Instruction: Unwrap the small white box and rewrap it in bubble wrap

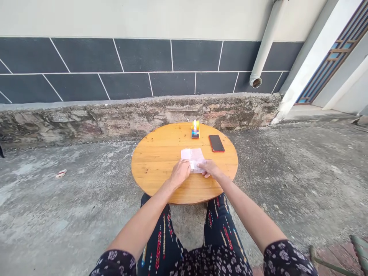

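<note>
A small sheet of thin pinkish-white paper lies on the round wooden table, with a crease or fold showing on its left part. My left hand is closed at the sheet's lower left edge, its fingertips curled against the paper and partly hidden. At the lower right edge, my right hand pinches the sheet, thumb on top and fingers beneath. Beyond the paper stands a yellow and blue tape dispenser, seemingly with a roll of tape. A dark-screened phone with a red-orange edge rests to the right.
Behind the table runs a low stone ledge under a wall of dark tiles. A drainpipe comes down at the right. A small scrap lies on the concrete ground at left. My knees are under the table's near edge.
</note>
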{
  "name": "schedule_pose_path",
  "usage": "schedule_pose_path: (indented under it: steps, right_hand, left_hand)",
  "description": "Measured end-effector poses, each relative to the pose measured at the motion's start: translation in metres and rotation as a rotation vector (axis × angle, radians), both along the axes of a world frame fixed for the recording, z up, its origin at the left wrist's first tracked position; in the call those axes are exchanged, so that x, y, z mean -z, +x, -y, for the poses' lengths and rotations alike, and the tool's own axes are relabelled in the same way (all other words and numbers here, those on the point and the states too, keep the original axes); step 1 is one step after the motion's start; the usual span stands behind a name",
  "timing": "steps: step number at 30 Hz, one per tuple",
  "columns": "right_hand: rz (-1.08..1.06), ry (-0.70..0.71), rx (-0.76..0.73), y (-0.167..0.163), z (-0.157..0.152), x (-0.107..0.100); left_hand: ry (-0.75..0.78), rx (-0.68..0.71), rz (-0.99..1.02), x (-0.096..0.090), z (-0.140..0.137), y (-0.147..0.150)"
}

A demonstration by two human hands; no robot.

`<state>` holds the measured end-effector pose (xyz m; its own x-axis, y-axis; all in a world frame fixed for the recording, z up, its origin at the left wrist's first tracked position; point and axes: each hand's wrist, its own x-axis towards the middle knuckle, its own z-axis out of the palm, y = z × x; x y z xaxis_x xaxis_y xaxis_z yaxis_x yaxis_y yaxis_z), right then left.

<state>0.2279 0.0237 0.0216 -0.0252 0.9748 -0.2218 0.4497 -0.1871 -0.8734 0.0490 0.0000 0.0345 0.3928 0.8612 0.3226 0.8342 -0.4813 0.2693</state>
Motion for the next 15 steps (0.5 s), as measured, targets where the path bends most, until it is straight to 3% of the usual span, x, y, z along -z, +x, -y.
schedule_pose_path:
  steps: [9, 15]
  right_hand:
    - [0.347, 0.161, 0.055, -0.017, -0.003, 0.01]
    - [0.449, 0.225, 0.062, -0.03, 0.001, 0.0]
  left_hand:
    - [-0.037, -0.021, 0.008, -0.002, -0.002, 0.0]
    - [-0.058, -0.036, 0.004, -0.004, -0.001, 0.0]
